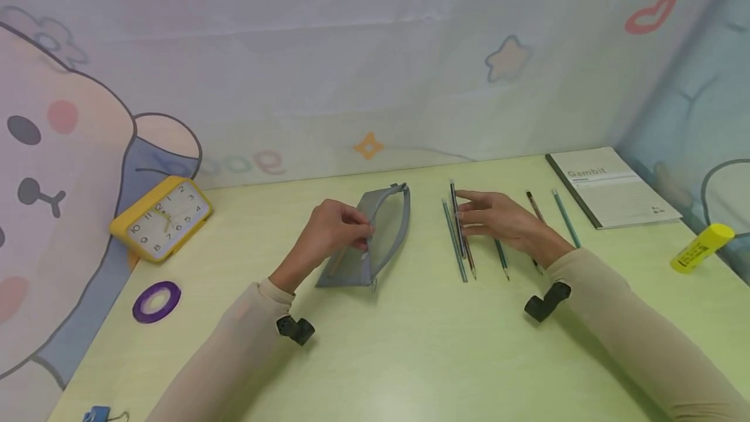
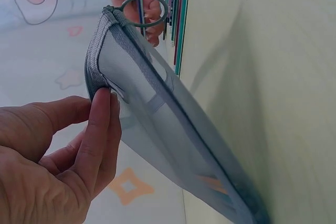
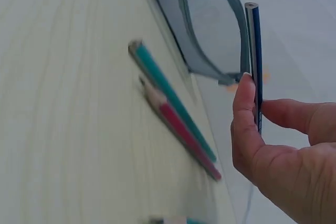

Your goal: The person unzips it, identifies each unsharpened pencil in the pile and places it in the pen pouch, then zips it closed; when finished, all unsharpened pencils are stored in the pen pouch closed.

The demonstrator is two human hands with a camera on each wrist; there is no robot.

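My left hand (image 1: 336,226) pinches the upper edge of a grey mesh pencil case (image 1: 351,272), whose zipped mouth gapes toward the right. Through its mesh an orange-brown strip (image 2: 212,183) shows low inside. Between the thumb and fingers of my right hand (image 1: 500,215) is a dark blue pencil (image 3: 255,51), raised off the table and standing nearly upright in the right wrist view. Below it on the table lie a teal pencil (image 3: 168,95) and a red pencil (image 3: 184,132), side by side.
More pencils lie beneath and beyond my right hand, one of them teal (image 1: 566,219). A notebook (image 1: 615,194) and a yellow glue stick (image 1: 702,248) are at the right. To the left are a yellow clock (image 1: 164,217), a purple tape roll (image 1: 140,308) and a blue binder clip (image 1: 98,414).
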